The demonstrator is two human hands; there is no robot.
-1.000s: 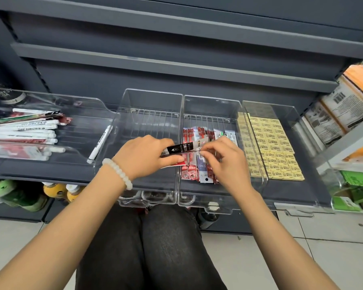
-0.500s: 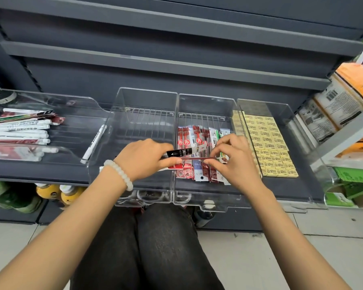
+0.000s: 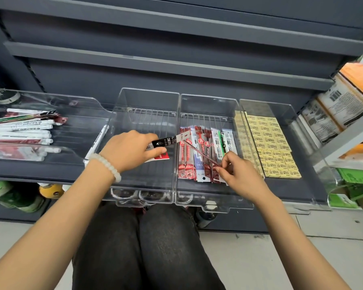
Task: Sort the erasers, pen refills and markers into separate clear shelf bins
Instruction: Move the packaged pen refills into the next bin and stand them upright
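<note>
Dark grey metal shelving [image 3: 176, 65], pale tiled floor [image 3: 260, 258] below. Four clear bins in a row on the lowest shelf. Far-left bin [image 3: 76, 114]: white markers [image 3: 21, 130]. Next bin [image 3: 147, 101]: left hand [image 3: 130, 152] over it, fingers curled round a black refill pack [image 3: 168, 141] and a red one. Third bin [image 3: 210, 105]: pen refills [image 3: 199, 155] laid side by side; right hand [image 3: 237, 174] pinches a thin red refill [image 3: 199, 153] above them. Right bin [image 3: 281, 109]: yellow erasers [image 3: 268, 143] in rows. Boxed goods [image 3: 344, 97] on the neighbouring rack
</note>
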